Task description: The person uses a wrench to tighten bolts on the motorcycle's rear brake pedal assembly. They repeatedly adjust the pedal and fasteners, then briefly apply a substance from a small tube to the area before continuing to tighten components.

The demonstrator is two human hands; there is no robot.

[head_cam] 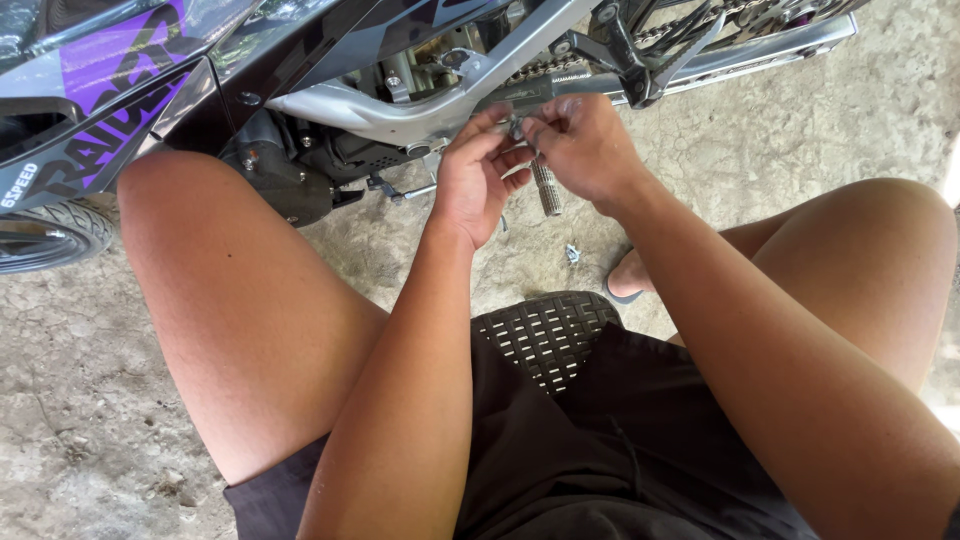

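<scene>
Fingers pinched, both hands, footpeg mount

Rough concrete floor is filling the scene, pale grey and mottled, with cracks, grit and small stones lying on it at lower left. Bright daylight is falling on the floor at the right edge and washing it out. A motorcycle is standing across the top of the view, its fairing showing grey, black and purple panels. Its front tyre is resting on the floor at the left edge. A silver frame member is running beneath the fairing, and a chain is showing at upper right. A black perforated plastic stool is sitting on the floor near the centre.
</scene>
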